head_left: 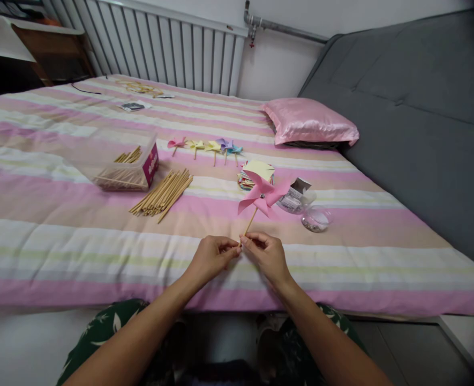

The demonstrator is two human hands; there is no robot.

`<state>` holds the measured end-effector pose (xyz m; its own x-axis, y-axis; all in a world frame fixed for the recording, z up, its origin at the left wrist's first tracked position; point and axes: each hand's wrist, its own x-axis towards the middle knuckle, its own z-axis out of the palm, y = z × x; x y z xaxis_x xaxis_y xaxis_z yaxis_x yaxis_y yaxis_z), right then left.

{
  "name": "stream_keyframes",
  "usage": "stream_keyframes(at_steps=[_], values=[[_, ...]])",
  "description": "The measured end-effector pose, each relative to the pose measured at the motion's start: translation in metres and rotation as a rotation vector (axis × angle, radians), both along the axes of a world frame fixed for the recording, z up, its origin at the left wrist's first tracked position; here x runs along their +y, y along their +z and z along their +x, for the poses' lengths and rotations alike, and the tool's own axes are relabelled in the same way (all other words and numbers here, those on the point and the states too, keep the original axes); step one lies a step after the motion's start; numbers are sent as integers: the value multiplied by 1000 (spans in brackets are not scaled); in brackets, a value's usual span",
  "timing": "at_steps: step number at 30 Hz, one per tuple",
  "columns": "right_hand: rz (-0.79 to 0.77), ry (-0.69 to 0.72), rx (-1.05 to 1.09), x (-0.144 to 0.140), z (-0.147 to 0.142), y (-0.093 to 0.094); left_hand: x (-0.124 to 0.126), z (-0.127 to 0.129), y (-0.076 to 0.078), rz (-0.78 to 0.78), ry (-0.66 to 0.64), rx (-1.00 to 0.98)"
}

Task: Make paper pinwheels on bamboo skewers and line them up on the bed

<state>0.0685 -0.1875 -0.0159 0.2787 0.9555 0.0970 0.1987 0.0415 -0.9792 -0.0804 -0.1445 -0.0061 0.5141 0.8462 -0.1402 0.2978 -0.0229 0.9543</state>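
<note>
A pink paper pinwheel (265,197) on a thin wooden stick is held up over the near part of the bed. My right hand (266,254) pinches the stick low down. My left hand (216,254) pinches the same stick at its bottom end, so the fingertips of both hands almost meet. Just behind the pinwheel lies a stack of coloured paper squares (260,170), partly hidden by its blades. Right of it are an opened clear container (295,201) and a small round clear tub (316,220) with tiny pieces inside.
A bundle of wooden sticks (163,194) lies left, beside a clear plastic box (126,171) holding more sticks. Several small pinwheels (212,146) lie in a row farther back. A pink pillow (311,122) rests by the grey headboard (413,102). A radiator (164,48) stands behind the bed.
</note>
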Motion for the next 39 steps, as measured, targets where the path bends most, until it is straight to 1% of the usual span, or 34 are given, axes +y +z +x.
stream_keyframes(at_steps=[5,10,14,26,33,39], values=[[0,7,13,0,0,0,-1,1,1,-13,-6,-3],[-12,39,42,0,-1,0,0,2,-2,-30,8,-23],[-24,50,66,0,-1,-1,0,1,-4,-13,28,-25],[-25,104,76,-1,-3,0,-1,2,0,10,56,6],[-11,82,61,-1,-2,1,0,2,-1,18,49,-9],[7,67,3,0,-2,2,0,2,-1,35,43,5]])
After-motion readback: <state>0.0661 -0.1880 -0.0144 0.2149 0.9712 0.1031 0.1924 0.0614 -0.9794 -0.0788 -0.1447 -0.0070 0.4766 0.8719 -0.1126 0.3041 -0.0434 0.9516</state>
